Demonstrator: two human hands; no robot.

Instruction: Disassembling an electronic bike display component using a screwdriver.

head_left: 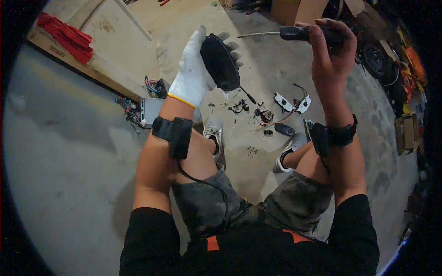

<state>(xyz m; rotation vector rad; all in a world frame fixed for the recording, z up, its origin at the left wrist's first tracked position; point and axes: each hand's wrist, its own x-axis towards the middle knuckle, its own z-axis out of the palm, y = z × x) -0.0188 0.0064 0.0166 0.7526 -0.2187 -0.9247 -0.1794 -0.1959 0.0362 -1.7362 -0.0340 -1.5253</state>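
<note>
My left hand (195,69), in a white knit glove, is raised and wrapped around a black oval plastic housing (220,62) with a thin black wire hanging from its lower end. My right hand (329,50), bare, is lifted to the same height and grips the black handle of a screwdriver (294,33). The metal shaft points left, its tip just above and to the right of the housing without touching it. Both wrists carry black strapped bands.
On the concrete floor between my feet lie small parts: two white-edged covers (292,103), a wired round part (266,115), screws (251,149). A grey box with coloured wires (149,108) sits left. Wooden boards (115,41) with red strips, cardboard boxes and clutter ring the area.
</note>
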